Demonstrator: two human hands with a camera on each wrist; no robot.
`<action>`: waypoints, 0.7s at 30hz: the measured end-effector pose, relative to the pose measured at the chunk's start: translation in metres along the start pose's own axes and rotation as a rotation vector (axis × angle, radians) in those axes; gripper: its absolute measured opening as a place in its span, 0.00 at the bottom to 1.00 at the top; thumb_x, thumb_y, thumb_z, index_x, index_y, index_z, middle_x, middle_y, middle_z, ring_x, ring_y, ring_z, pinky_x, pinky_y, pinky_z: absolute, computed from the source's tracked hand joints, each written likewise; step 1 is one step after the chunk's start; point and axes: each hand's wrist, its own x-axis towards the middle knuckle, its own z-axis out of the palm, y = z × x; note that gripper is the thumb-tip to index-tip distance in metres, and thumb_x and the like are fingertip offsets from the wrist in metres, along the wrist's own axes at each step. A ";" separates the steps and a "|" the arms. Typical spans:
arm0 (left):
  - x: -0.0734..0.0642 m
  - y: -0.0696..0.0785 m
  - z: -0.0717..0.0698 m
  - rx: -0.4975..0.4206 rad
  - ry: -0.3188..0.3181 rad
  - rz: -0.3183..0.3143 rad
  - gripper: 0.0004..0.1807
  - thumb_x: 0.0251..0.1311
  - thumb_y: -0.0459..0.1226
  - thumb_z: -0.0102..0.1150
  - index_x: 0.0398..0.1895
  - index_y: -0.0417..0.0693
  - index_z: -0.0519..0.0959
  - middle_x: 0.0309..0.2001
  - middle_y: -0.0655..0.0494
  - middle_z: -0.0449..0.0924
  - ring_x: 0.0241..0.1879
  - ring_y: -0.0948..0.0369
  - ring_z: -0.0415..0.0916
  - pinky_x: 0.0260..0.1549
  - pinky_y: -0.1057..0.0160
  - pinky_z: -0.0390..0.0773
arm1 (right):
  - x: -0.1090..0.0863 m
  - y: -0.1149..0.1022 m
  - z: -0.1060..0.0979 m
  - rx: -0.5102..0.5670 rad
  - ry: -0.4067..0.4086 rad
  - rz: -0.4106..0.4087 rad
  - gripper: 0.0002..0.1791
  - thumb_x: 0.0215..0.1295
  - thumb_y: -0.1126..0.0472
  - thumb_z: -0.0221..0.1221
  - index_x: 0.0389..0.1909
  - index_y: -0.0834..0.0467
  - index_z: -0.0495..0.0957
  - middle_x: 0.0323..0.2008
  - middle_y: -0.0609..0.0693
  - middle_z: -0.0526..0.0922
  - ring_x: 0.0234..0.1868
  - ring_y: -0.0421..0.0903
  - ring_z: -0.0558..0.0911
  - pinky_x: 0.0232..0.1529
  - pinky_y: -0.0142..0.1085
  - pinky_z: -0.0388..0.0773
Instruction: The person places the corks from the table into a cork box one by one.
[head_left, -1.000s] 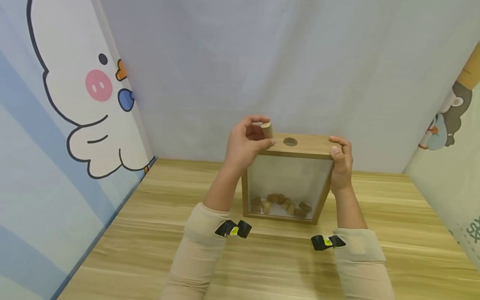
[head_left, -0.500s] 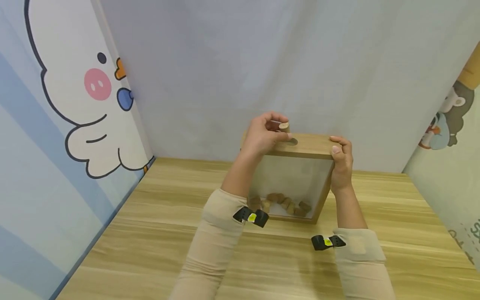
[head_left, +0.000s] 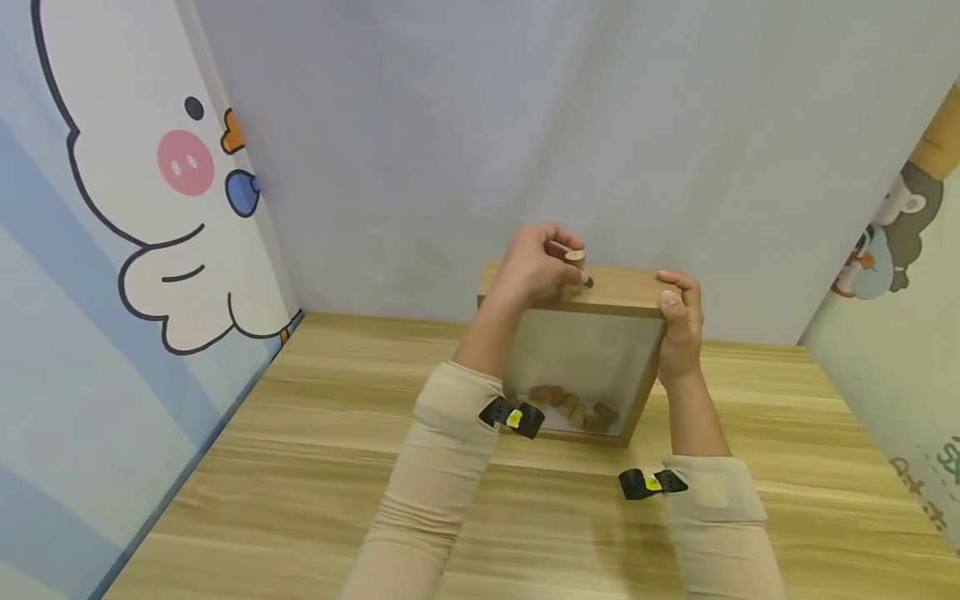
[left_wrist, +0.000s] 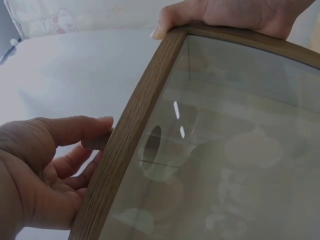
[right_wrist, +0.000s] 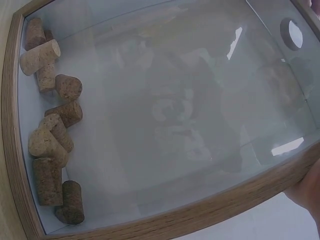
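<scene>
Between thumb and fingers, my left hand (head_left: 531, 265) pinches a cork (head_left: 575, 257) upright at the round hole (head_left: 589, 282) in the top of a wooden shadow box (head_left: 626, 288). Most of the hole is covered by that hand in the head view; whether the cork's lower end is inside it, I cannot tell. My right hand (head_left: 681, 333) grips the box's upper right corner, thumb in front and fingers over the top. Behind the clear front pane, several loose corks (right_wrist: 64, 114) lie along the bottom of the box.
The box stands upright on a wood-grain table (head_left: 360, 400), close to a pale cloth backdrop (head_left: 390, 183). A panel with a cartoon duck (head_left: 112, 167) borders the left side, and another printed panel (head_left: 900, 333) the right.
My left hand has moved right along the box top, carrying the cork from left of the hole to the hole itself. The right hand keeps its grip on the corner.
</scene>
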 end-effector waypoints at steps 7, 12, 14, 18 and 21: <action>-0.010 -0.009 -0.004 -0.015 -0.036 0.092 0.19 0.48 0.34 0.71 0.44 0.47 0.77 0.41 0.54 0.75 0.41 0.58 0.72 0.36 0.63 0.75 | 0.000 0.000 0.001 0.002 0.001 -0.009 0.15 0.61 0.54 0.45 0.48 0.50 0.71 0.50 0.52 0.63 0.44 0.46 0.64 0.43 0.40 0.58; -0.028 -0.018 -0.009 -0.018 -0.101 0.260 0.15 0.57 0.33 0.63 0.47 0.40 0.76 0.42 0.49 0.75 0.40 0.57 0.74 0.36 0.65 0.75 | -0.001 0.001 0.002 -0.006 0.004 -0.019 0.15 0.61 0.53 0.46 0.47 0.50 0.72 0.50 0.52 0.64 0.46 0.46 0.64 0.45 0.39 0.57; -0.038 -0.021 -0.011 -0.014 -0.112 0.313 0.14 0.58 0.32 0.60 0.48 0.38 0.75 0.43 0.47 0.76 0.39 0.57 0.75 0.36 0.65 0.75 | 0.000 0.001 0.002 -0.011 0.006 -0.031 0.15 0.61 0.53 0.46 0.47 0.50 0.72 0.51 0.52 0.64 0.47 0.46 0.62 0.46 0.39 0.55; -0.057 -0.028 -0.015 0.041 -0.098 0.370 0.13 0.58 0.32 0.60 0.47 0.39 0.76 0.44 0.49 0.76 0.39 0.59 0.75 0.37 0.65 0.74 | 0.000 0.001 0.002 -0.019 0.008 -0.035 0.15 0.61 0.53 0.46 0.47 0.50 0.72 0.52 0.51 0.64 0.49 0.47 0.61 0.48 0.39 0.52; -0.067 -0.037 -0.017 0.094 -0.088 0.403 0.13 0.58 0.32 0.60 0.46 0.41 0.77 0.44 0.52 0.77 0.40 0.60 0.74 0.38 0.65 0.74 | 0.000 0.001 0.002 -0.021 0.010 -0.032 0.15 0.61 0.53 0.46 0.47 0.50 0.72 0.53 0.51 0.64 0.51 0.47 0.60 0.50 0.40 0.51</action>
